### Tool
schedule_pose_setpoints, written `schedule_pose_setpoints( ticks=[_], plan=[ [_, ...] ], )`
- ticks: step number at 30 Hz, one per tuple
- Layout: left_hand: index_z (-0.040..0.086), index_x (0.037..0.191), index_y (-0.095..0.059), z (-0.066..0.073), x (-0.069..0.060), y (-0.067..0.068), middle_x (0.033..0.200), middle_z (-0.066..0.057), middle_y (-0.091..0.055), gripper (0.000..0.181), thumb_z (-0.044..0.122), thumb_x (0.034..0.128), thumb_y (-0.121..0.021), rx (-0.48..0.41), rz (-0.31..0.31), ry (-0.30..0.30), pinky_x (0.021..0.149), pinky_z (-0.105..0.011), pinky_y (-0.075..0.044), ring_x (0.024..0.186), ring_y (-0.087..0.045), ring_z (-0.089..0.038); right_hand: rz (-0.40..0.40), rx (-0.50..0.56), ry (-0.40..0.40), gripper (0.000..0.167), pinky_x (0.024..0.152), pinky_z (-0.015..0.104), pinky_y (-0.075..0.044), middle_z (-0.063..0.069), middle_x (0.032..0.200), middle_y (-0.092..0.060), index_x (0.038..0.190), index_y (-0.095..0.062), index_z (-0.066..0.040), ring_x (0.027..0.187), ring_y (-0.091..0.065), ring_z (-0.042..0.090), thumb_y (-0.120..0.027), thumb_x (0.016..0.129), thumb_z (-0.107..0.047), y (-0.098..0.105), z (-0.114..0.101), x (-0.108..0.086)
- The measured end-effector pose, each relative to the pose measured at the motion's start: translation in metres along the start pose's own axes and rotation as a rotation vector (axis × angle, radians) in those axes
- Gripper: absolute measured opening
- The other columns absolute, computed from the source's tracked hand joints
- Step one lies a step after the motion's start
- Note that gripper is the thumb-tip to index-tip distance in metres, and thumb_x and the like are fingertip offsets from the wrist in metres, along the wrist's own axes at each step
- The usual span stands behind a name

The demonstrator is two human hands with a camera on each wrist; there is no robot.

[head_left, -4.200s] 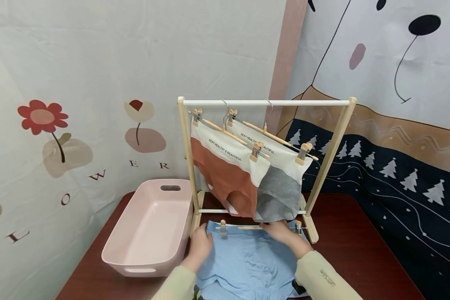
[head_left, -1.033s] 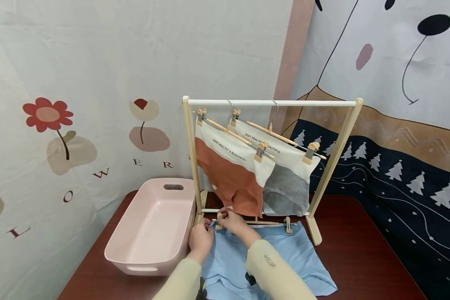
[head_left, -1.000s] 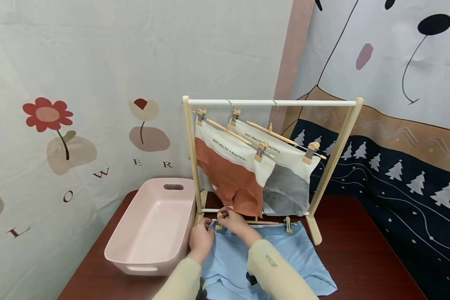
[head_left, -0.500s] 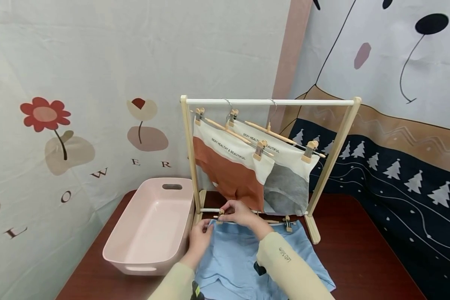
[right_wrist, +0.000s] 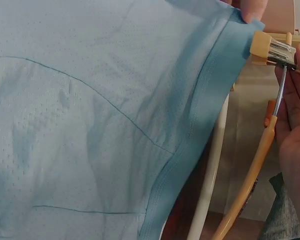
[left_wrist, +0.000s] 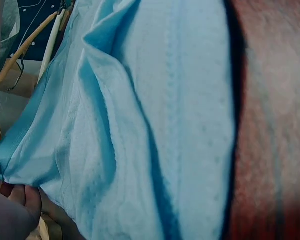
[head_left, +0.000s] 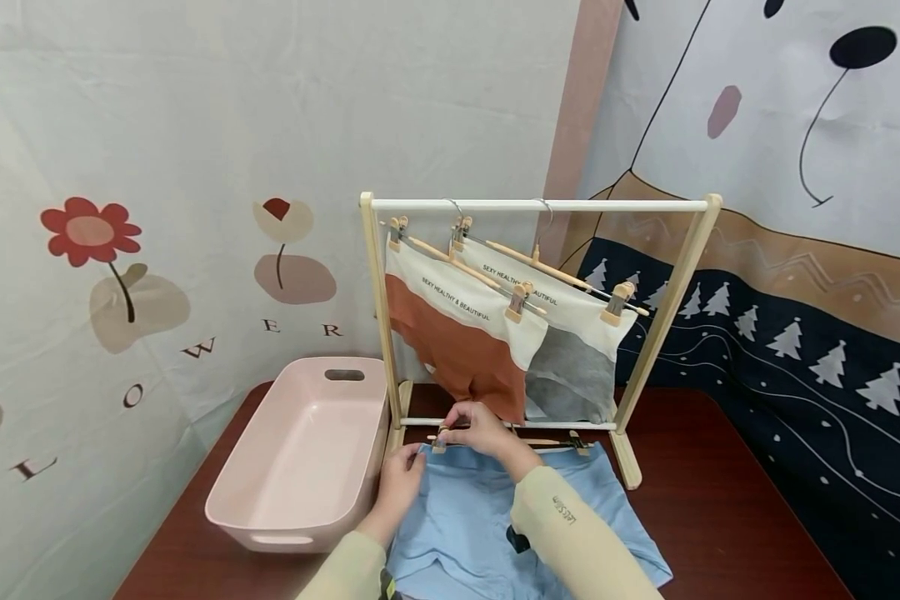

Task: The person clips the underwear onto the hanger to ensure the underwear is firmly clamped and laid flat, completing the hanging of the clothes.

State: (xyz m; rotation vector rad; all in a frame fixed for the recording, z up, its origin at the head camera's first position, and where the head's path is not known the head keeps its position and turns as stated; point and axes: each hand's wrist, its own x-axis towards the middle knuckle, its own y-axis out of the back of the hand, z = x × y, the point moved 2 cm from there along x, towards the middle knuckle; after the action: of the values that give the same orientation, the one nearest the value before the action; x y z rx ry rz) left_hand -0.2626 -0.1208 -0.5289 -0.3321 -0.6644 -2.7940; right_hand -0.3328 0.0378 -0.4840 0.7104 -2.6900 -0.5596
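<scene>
A pair of light blue underpants (head_left: 472, 517) lies spread on the table, waistband toward the rack. My left hand (head_left: 400, 482) pinches the left corner of that waistband. My right hand (head_left: 483, 432) holds the hanger's left clip (head_left: 439, 442) between thumb and fingers. In the right wrist view the clip (right_wrist: 261, 48) overlaps the waistband corner, beside my left fingertip. The wooden hanger bar (right_wrist: 250, 180) runs along the waistband, and its right clip (head_left: 576, 443) sits at the waistband's other end. Fabric fills most of the left wrist view.
A wooden rack (head_left: 540, 205) stands just behind, bearing rust-and-white underpants (head_left: 457, 342) and grey-and-white underpants (head_left: 573, 375) on clip hangers. A pink basin (head_left: 300, 458) stands to the left on the dark red table (head_left: 727, 500).
My right hand has moved from the hanger's right half to its left clip, then risen slightly. The left waistband corner, bunched a second ago, now lies flatter under the clip.
</scene>
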Motion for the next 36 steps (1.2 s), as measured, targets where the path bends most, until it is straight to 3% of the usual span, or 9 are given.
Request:
schedule_pose_setpoints(
  ticks=[5,10,12,16,20,22,28,33,36],
  plan=[
    [-0.011,0.099,-0.066,0.000,-0.001,0.002,0.097,-0.021,-0.063,0.015,-0.003,0.0873,-0.060,-0.015,0.010,-0.043,0.080,-0.032,-0.053,0.093,-0.062,-0.032,0.008,0.008,-0.008,0.012,0.065,0.022,-0.050,0.011,0.089,-0.066,0.085,-0.067,-0.002,0.073,-0.062,0.008,-0.075,0.080,-0.009,0.001,-0.001,0.002],
    [-0.008,0.099,-0.061,-0.001,-0.001,0.001,0.092,-0.021,-0.066,0.013,-0.003,0.0871,-0.062,-0.191,-0.028,0.031,0.072,-0.021,-0.051,0.083,-0.064,-0.022,-0.009,0.028,0.020,0.012,0.064,0.021,-0.050,0.019,0.089,-0.066,0.086,-0.065,0.004,0.076,-0.065,0.021,-0.073,0.080,-0.004,0.006,-0.021,-0.006],
    [-0.008,0.098,-0.058,0.002,-0.001,0.002,0.089,-0.021,-0.066,0.013,-0.002,0.0875,-0.062,-0.232,-0.034,0.031,0.070,-0.020,-0.049,0.079,-0.063,-0.018,-0.017,0.025,0.028,0.012,0.063,0.020,-0.049,0.022,0.089,-0.066,0.087,-0.065,0.007,0.076,-0.066,0.026,-0.071,0.081,-0.001,0.007,-0.033,-0.011],
    [-0.012,0.096,-0.059,0.024,-0.006,0.010,0.091,-0.025,-0.064,0.012,-0.005,0.0873,-0.060,-0.236,-0.018,0.044,0.066,-0.018,-0.048,0.079,-0.064,-0.025,-0.027,0.015,0.013,0.012,0.062,0.018,-0.048,0.024,0.089,-0.067,0.088,-0.065,0.008,0.076,-0.065,0.027,-0.071,0.081,0.000,0.006,-0.041,-0.013],
    [-0.016,0.097,-0.058,0.040,-0.009,0.014,0.094,-0.029,-0.062,0.013,-0.008,0.0866,-0.059,-0.258,0.003,0.094,0.065,-0.015,-0.048,0.083,-0.064,-0.033,-0.021,0.017,0.017,0.013,0.061,0.019,-0.048,0.023,0.088,-0.067,0.088,-0.065,0.008,0.073,-0.064,0.022,-0.072,0.080,0.001,0.002,-0.031,-0.008],
    [-0.018,0.097,-0.057,0.038,-0.007,0.013,0.093,-0.029,-0.061,0.014,-0.008,0.0865,-0.059,-0.265,0.006,0.100,0.065,-0.014,-0.048,0.084,-0.064,-0.033,-0.008,0.011,0.020,0.013,0.061,0.020,-0.049,0.021,0.087,-0.067,0.087,-0.065,0.006,0.071,-0.063,0.016,-0.073,0.080,-0.001,0.000,-0.021,-0.004],
    [-0.013,0.096,-0.061,0.009,0.000,0.001,0.092,-0.023,-0.065,0.013,-0.003,0.0872,-0.062,-0.230,0.029,0.127,0.064,-0.012,-0.046,0.082,-0.064,-0.020,0.009,-0.009,-0.039,0.016,0.062,0.022,-0.049,0.011,0.086,-0.067,0.090,-0.067,-0.001,0.071,-0.061,0.009,-0.075,0.080,-0.010,-0.005,-0.001,0.001],
    [-0.007,0.093,-0.062,-0.002,0.002,-0.004,0.086,-0.017,-0.065,0.010,0.000,0.0862,-0.064,-0.146,0.056,0.122,0.062,-0.017,-0.045,0.071,-0.056,-0.010,0.002,-0.056,-0.081,0.024,0.067,0.023,-0.051,0.008,0.093,-0.066,0.099,-0.067,-0.001,0.079,-0.063,0.014,-0.075,0.080,-0.013,-0.010,0.003,0.000],
    [-0.006,0.092,-0.061,-0.005,0.001,-0.005,0.083,-0.015,-0.063,0.008,-0.003,0.0850,-0.063,-0.118,0.075,0.140,0.063,-0.018,-0.045,0.069,-0.054,-0.009,-0.031,-0.117,-0.082,0.037,0.075,0.026,-0.052,0.010,0.104,-0.065,0.113,-0.063,0.000,0.091,-0.064,0.020,-0.075,0.081,-0.014,-0.014,0.001,-0.003]
  ],
)
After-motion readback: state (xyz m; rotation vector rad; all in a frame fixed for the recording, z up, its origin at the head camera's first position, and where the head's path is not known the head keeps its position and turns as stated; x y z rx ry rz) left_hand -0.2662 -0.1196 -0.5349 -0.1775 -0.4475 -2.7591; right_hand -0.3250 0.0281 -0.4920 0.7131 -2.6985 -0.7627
